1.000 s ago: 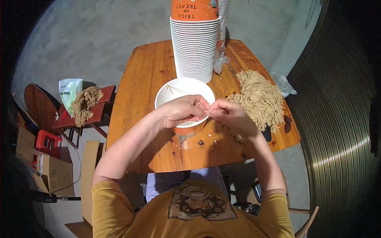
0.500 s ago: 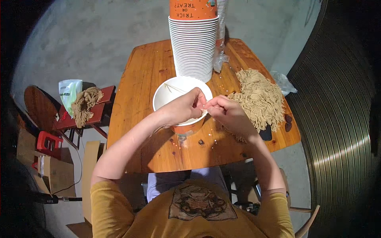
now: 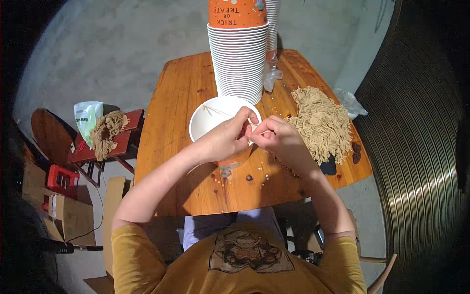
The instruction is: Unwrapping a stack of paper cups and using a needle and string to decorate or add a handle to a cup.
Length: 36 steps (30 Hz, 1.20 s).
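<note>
A white-lined paper bucket (image 3: 203,120) with an orange outside stands before me on the table. Across its inside runs a beige cord (image 3: 215,110) from a spot on the far left wall toward my hands. At the bucket's right rim my left hand (image 3: 230,134) is closed in a pinch on the cord. Facing it, my right hand (image 3: 275,136) pinches a short length of the same cord between thumb and fingers, and a loop shows between the two hands. My fingers partly hide the rim and the cord there.
A tall stack of paper buckets (image 3: 238,63) rises behind. Right of my hands lies a heap of beige cords (image 3: 320,125), with a dark flat object (image 3: 329,166) under its edge. A plastic bag (image 3: 90,117) and a cord bundle (image 3: 108,132) lie on a stool at left.
My hands have shifted slightly, and the cord between them now shows as a small loop. My right fingers have turned a little, still pinched.
</note>
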Each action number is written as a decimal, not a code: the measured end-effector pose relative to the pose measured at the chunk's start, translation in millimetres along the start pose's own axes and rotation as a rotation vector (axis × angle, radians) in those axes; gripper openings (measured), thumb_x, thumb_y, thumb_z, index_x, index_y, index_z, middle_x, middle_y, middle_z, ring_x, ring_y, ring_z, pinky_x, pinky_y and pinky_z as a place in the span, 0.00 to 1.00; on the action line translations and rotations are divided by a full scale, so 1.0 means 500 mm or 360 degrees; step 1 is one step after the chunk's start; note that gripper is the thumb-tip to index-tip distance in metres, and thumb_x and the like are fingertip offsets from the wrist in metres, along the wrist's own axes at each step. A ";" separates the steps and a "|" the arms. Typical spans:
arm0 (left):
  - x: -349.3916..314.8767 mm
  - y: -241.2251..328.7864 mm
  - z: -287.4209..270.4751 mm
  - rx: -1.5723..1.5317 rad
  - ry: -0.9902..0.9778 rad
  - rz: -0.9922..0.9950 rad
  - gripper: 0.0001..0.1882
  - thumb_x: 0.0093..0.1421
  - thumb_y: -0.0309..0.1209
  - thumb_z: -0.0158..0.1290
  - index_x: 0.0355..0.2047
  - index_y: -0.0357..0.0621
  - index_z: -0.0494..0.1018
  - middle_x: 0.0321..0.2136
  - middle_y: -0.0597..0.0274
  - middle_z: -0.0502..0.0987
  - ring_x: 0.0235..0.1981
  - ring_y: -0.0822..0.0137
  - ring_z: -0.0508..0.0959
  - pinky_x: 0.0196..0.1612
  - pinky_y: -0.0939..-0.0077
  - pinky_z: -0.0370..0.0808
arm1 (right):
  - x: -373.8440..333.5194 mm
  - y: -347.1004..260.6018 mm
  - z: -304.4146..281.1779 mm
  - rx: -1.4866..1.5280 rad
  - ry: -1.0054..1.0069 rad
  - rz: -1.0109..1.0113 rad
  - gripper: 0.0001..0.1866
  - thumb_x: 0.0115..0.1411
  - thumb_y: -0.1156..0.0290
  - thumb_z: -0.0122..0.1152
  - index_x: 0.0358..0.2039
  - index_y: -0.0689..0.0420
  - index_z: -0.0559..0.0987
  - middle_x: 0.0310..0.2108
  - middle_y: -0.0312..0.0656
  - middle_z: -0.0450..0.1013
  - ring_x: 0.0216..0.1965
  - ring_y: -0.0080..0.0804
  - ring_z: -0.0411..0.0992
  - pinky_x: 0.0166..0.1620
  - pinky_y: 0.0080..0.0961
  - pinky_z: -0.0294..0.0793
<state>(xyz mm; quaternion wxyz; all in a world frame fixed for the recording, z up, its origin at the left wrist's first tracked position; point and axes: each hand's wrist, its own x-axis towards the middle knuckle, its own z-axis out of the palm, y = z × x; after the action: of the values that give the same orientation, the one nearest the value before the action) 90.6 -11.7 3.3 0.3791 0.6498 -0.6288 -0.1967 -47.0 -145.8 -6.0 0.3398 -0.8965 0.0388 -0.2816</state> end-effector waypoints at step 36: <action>0.001 0.003 -0.052 0.0277 -0.0102 0.0324 0.25 0.55 0.16 0.47 0.52 0.46 0.58 0.30 0.60 0.68 0.32 0.64 0.72 0.40 0.71 0.71 | 0.012 0.011 0.042 0.0380 0.0008 0.0260 0.07 0.52 0.71 0.60 0.26 0.63 0.77 0.27 0.42 0.72 0.26 0.25 0.71 0.30 0.22 0.70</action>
<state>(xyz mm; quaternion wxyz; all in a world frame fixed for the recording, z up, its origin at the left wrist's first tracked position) 108.7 -5.6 20.8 0.3189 0.6064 -0.7181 -0.1226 -30.2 -139.1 -19.5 0.4656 -0.8429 0.0788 -0.2580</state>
